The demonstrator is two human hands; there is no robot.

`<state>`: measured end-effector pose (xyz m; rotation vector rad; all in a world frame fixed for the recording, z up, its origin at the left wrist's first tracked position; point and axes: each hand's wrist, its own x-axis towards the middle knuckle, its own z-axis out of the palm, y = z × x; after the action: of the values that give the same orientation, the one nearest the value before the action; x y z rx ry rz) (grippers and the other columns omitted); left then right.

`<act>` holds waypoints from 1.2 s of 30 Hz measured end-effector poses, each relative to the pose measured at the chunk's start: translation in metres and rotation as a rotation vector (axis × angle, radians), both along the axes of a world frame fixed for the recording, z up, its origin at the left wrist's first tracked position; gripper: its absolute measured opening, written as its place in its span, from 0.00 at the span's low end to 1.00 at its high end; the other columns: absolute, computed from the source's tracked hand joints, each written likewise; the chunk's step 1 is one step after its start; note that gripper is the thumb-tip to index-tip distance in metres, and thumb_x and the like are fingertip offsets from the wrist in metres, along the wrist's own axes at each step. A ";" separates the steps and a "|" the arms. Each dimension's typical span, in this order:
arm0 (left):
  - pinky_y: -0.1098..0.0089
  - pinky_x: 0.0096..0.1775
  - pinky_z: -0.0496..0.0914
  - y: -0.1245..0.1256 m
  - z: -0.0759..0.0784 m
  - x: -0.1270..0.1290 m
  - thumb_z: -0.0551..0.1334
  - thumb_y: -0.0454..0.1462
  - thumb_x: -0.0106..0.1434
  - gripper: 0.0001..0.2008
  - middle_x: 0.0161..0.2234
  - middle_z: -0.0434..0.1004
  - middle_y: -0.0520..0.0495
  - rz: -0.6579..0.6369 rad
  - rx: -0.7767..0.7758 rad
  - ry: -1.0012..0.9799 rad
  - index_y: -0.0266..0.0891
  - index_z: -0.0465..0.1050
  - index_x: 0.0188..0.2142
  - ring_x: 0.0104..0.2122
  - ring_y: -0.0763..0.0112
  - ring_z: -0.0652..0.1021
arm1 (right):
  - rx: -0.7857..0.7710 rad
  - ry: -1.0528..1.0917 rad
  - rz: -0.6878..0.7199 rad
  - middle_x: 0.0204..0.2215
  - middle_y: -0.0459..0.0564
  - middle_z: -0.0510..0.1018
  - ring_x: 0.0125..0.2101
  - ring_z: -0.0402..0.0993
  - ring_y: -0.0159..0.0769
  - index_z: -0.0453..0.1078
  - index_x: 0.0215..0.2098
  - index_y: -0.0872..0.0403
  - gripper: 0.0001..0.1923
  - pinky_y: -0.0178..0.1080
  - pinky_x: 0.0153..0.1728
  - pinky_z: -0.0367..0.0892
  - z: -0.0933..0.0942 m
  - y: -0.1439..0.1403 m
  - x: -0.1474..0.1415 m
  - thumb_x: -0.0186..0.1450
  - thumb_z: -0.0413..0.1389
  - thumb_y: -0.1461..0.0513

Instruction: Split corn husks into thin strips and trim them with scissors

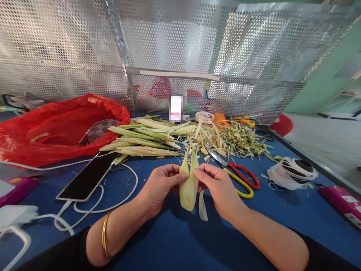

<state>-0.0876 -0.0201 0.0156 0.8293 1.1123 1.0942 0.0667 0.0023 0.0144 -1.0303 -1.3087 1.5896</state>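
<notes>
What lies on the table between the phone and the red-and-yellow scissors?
In the head view, between the phone and the scissors: both hands, left hand and right hand, pinching a pale leaf piece.

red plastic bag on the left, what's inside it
In the red plastic bag, a checkered pouch-like item shows at the opening, and a pale leaf strip lies further left. Anything deeper is covered by the plastic.
</notes>
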 end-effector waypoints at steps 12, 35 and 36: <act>0.76 0.23 0.64 -0.001 0.001 0.002 0.69 0.38 0.46 0.10 0.21 0.74 0.52 0.141 0.086 0.185 0.36 0.73 0.25 0.21 0.75 0.71 | 0.017 -0.017 -0.035 0.22 0.44 0.71 0.23 0.64 0.29 0.71 0.24 0.54 0.13 0.34 0.25 0.62 -0.004 0.004 0.000 0.55 0.61 0.53; 0.74 0.26 0.67 0.001 -0.002 -0.001 0.65 0.44 0.53 0.13 0.24 0.73 0.51 0.063 0.065 0.148 0.34 0.71 0.29 0.23 0.74 0.71 | 0.037 -0.146 0.096 0.23 0.44 0.72 0.26 0.67 0.30 0.70 0.26 0.56 0.10 0.34 0.29 0.65 -0.001 0.003 0.001 0.56 0.60 0.56; 0.74 0.25 0.66 0.000 -0.001 0.000 0.66 0.43 0.53 0.13 0.23 0.72 0.51 0.048 0.069 0.156 0.34 0.71 0.28 0.23 0.75 0.71 | 0.032 -0.131 0.091 0.23 0.45 0.72 0.27 0.67 0.31 0.70 0.27 0.56 0.11 0.35 0.29 0.65 -0.001 0.003 0.001 0.56 0.60 0.55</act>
<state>-0.0881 -0.0200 0.0146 0.9596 1.2349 1.1278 0.0682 0.0057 0.0132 -1.0844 -1.4838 1.5857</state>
